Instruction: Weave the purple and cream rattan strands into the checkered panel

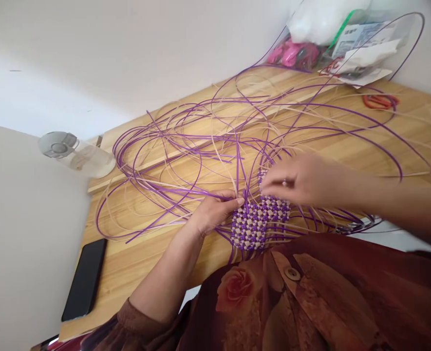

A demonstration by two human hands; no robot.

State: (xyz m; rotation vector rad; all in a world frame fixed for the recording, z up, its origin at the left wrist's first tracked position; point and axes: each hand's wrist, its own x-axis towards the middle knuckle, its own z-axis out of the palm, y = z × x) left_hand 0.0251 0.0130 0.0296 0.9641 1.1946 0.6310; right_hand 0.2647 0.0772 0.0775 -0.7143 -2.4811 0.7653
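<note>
A pale wall stood behind the wooden desk. The purple-and-beige woven piece lay by the desk's near edge, against the wearer's shirt, presumably for close handling. Loose strands fanned toward the far edge, apparently spread to limit tangling. A phone lay along the left edge; a bottle stood by the far left corner. Orange-handled scissors lay toward the far edge, right of centre, seemingly placed within reach.

The left hand was nearly closed, thumb and forefinger pinching strands at the piece's upper left border, which likely steadied it. The right hand, motion-blurred, was partly curled over the piece, fingertips close together; whether it gripped a strand could not be determined.
</note>
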